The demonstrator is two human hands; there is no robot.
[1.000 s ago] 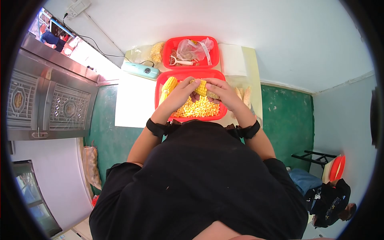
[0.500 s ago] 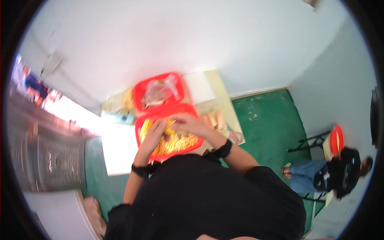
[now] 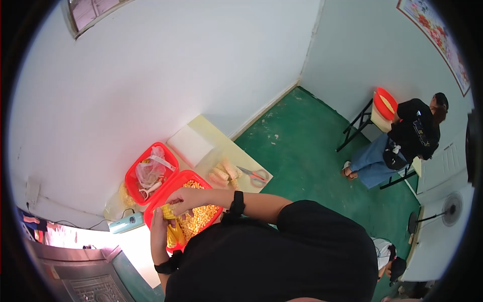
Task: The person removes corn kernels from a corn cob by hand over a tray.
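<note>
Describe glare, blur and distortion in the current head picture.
Head view throughout: fisheye bends the poster near a dark rounded border; glare blows out the doorway; the table washes out beside the teal device; scissors look fairly sharp; the held cob shows little fine detail.

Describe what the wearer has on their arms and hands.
The right arm has a short, plain black sleeve. A black band circles the right wrist, another the left. Neither the right hand nor left hand wears a glove.

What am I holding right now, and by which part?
A cob, held between your left hand and right hand, a yellow stretch showing between them. Exactly where each hand grips it is hidden.
</note>
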